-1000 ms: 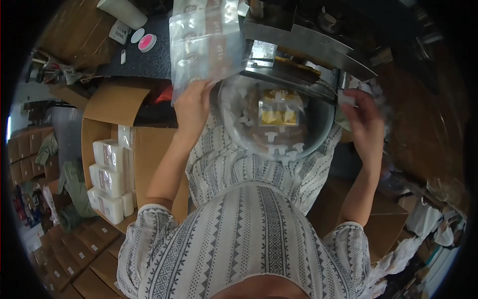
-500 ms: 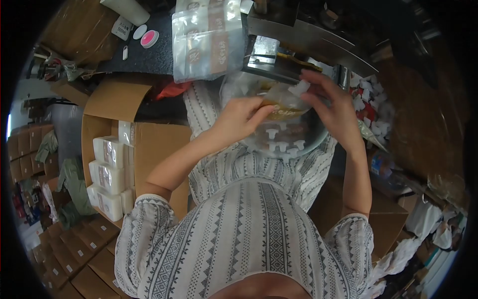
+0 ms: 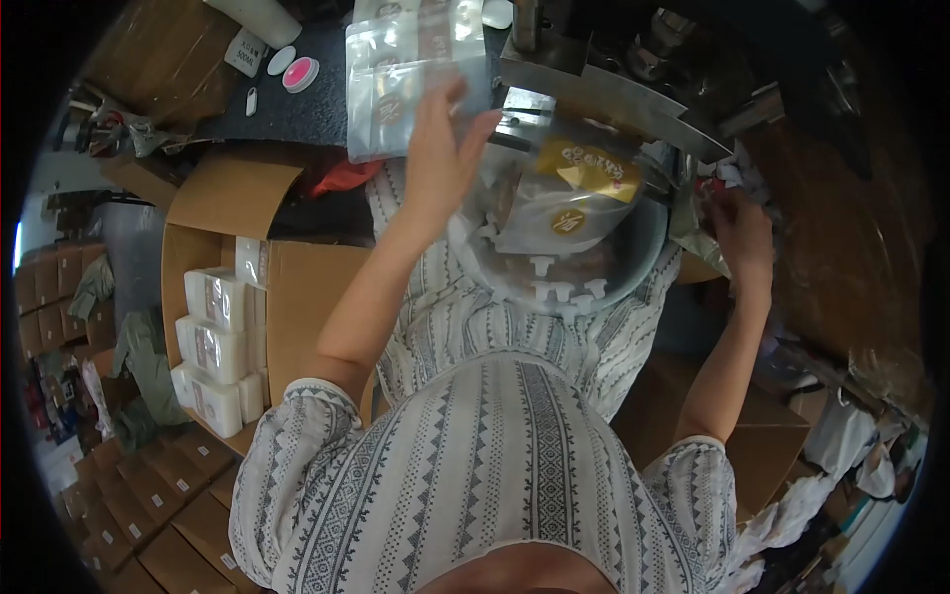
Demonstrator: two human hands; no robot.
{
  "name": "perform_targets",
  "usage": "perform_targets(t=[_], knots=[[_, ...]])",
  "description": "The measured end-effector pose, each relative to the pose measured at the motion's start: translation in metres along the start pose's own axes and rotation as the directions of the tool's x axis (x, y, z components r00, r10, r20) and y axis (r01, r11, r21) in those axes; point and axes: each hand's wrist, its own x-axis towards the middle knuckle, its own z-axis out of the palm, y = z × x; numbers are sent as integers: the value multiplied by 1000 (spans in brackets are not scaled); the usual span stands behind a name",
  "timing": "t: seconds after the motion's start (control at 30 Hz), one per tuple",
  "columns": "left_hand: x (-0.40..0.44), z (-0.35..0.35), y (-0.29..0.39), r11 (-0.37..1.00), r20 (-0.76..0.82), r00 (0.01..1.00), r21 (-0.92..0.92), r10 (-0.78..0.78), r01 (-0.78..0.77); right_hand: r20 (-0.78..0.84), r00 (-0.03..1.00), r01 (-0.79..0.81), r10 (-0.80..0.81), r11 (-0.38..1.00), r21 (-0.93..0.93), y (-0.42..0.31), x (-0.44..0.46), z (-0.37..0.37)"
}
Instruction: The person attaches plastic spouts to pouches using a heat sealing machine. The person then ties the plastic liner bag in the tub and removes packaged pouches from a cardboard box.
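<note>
My left hand [image 3: 440, 163], blurred by motion, is over the near edge of a stack of clear printed pouches [image 3: 381, 99], its thumb and fingers apart. A clear pouch with a gold band [image 3: 574, 203] lies over a round see-through bowl [image 3: 648, 262] on my lap, touched by neither hand. Several small white T-shaped pieces [image 3: 541, 265] show in the bowl. Out to the right, my right hand [image 3: 744, 238] is beside a pile of small white pieces [image 3: 727, 170]. Its fingers are curled together, and what they hold, if anything, is hidden.
A metal machine [image 3: 604, 84] stands just beyond the bowl. On the dark table [image 3: 327, 114] are a pink round tin [image 3: 300, 74] and a white bottle [image 3: 255, 20]. An open carton [image 3: 317, 317] with packed white bundles [image 3: 216, 354] stands left. Brown boxes [image 3: 148, 495] fill the lower left.
Both hands have let go of the gold-banded pouch, which now lies over the bowl. My left hand has moved up and left to the pouch stack; my right hand has moved right and down.
</note>
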Motion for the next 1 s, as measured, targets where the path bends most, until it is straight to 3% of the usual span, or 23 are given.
perform_targets(t=[0.03, 0.07, 0.1, 0.13, 0.17, 0.2, 0.23, 0.3, 0.4, 0.67, 0.73, 0.77, 0.83, 0.87, 0.93, 0.97, 1.0], knots=[[-7, -7, -16, 1000, 7, 1000, -1, 1, -1, 36, 999, 35, -39, 994, 104, 3, -1, 0], [-16, -12, -35, 902, 120, 979, 384, 163, -197, 32, 999, 35, -39, 994, 104, 3, -1, -1], [-19, -18, -39, 626, 281, 925, 680, 257, -381, 50, 999, -1, -5, 994, 112, 3, -1, -1], [-21, -23, -42, 624, 279, 925, 683, 258, -380, 68, 997, -35, 27, 992, 121, 3, 0, -1], [-24, -28, -43, 722, 267, 945, 615, 187, -317, 66, 997, -34, 25, 992, 125, 6, 2, 2], [-27, -34, -41, 808, 267, 957, 536, 114, -245, 42, 998, -46, 38, 978, 206, 15, 2, 6], [-27, -41, -39, 810, 271, 956, 533, 113, -246, 22, 998, -57, 53, 959, 279, 24, 0, 10], [-25, -55, -30, 871, 171, 985, 487, -30, -58, 11, 1000, -31, 29, 970, 241, 37, 3, 17], [-31, -56, -14, 905, 108, 992, 412, 62, -102, -4, 1000, -22, 24, 970, 243, 34, 3, 19], [-37, -52, 25, 927, 153, 983, 344, 101, -149, -25, 998, 54, -49, 940, 337, 8, 6, 15], [-38, -53, 29, 924, 149, 981, 341, 128, -172, -152, 988, -26, 41, 995, 97, -6, 1, 5], [-38, -54, 30, 929, 151, 983, 337, 104, -151, -151, 988, -24, 38, 995, 96, -12, -4, 1], [-37, -55, 32, 933, 150, 986, 337, 77, -124, -143, 990, 34, 20, 929, 369, -24, -16, -8], [-38, -53, 34, 935, 167, 981, 323, 93, -144, -138, 990, 31, 22, 929, 368, -37, -22, -10], [-39, -49, 40, 938, 196, 974, 304, 112, -169, -85, 950, 300, -302, 798, 523, -68, -37, -11], [-37, -47, 43, 938, 206, 969, 289, 135, -192, -89, 950, 299, -298, 798, 522, -78, -40, -9], [-35, -46, 45, 937, 214, 964, 275, 157, -214, -127, 876, 474, -466, 778, 413, -88, -41, -8]])
